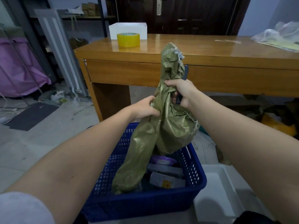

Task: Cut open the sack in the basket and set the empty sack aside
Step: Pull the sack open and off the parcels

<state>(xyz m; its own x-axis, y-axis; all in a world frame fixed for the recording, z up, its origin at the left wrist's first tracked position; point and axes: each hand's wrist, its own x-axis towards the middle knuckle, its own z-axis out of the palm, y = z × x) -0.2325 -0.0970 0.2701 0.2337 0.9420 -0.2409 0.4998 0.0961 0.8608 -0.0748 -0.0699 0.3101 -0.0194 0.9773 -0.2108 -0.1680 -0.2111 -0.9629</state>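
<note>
**Green woven sack lifted over blue basket**

Olive woven-plastic sack (163, 126), crumpled and limp with frayed edges, hangs above the perforated blue basket (192, 165), its tail trailing inside among parcels (166, 180). Left hand (144, 109) pinches the fabric; right hand (182, 91) clenches the bunched neck and a dark tool. Wooden desk (210, 50) stands just beyond.

1. A shiny brown wooden bench (210, 50) stands across the room.
2. A dark door (186, 15) is behind it.
3. The wall (258, 15) is pale blue.
4. The grey floor (32, 143) is messy, with a dark mat (30, 116).
</note>
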